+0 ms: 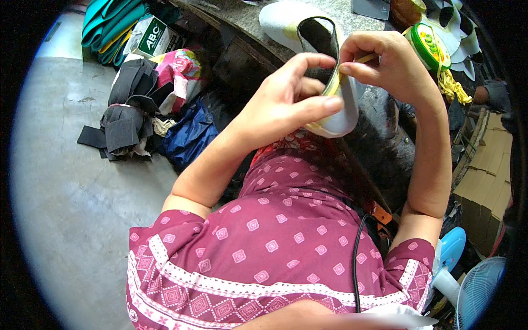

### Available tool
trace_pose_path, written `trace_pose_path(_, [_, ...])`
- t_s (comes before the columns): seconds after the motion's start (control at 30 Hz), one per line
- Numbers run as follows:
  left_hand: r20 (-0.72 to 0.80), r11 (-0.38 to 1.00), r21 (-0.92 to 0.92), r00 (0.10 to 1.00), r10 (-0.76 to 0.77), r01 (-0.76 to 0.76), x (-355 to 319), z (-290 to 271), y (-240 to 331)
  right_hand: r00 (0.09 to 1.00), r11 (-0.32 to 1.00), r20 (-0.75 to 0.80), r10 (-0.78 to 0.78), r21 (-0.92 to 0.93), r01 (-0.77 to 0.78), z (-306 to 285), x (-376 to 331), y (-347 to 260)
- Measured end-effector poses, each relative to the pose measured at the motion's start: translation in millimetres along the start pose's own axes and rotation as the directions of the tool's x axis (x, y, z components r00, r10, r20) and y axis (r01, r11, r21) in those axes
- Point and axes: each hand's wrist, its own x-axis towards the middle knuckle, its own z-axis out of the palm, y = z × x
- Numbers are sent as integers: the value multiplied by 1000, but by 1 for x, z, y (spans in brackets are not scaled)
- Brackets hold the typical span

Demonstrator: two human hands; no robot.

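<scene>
Held up in front of me is a shoe upper (347,113), pale grey outside with a dark lining and yellowish glue-like marks along its edge. My left hand (294,96) grips its side, thumb on the pale face and fingers reaching into the opening. On the other side, my right hand (385,63) pinches thumb and forefinger at the upper's edge. A thin yellow strip (367,58) shows between its fingers and seems to run along that edge. Behind the upper, another pale piece (283,25) with a yellowish patch lies on the worktable (234,12).
At the right stands a round green-rimmed tub (430,47) beside a bundle of yellow strips (454,88). Dark fabric pieces (124,124) and a blue bag (190,132) lie on the floor at left. Cardboard (485,181) and a fan (481,291) are at right.
</scene>
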Motion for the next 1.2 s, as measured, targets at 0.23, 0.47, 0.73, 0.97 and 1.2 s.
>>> trace_pose_path(0.23, [22, 999, 49, 999, -24, 23, 7, -1, -10, 997, 999, 74, 29, 40, -32, -17, -11, -1])
trace_pose_path(0.47, [101, 996, -82, 995, -15, 24, -6, -1, -19, 990, 996, 123, 69, 47, -75, -19, -12, 12])
trace_pose_path(0.73, [93, 998, 27, 994, 51, -54, -6, -1, -19, 989, 996, 139, 56, 60, -65, -17, -7, 14])
trace_pose_path(0.97, [33, 999, 32, 999, 8, -9, -7, 1, -16, 998, 986, 68, -4, 166, -8, -12, -5, 11])
trace_pose_path(1.2, [0, 999, 40, 1000, 30, -30, -5, 6, -15, 996, 986, 61, -61, 161, 51, -19, -8, 14])
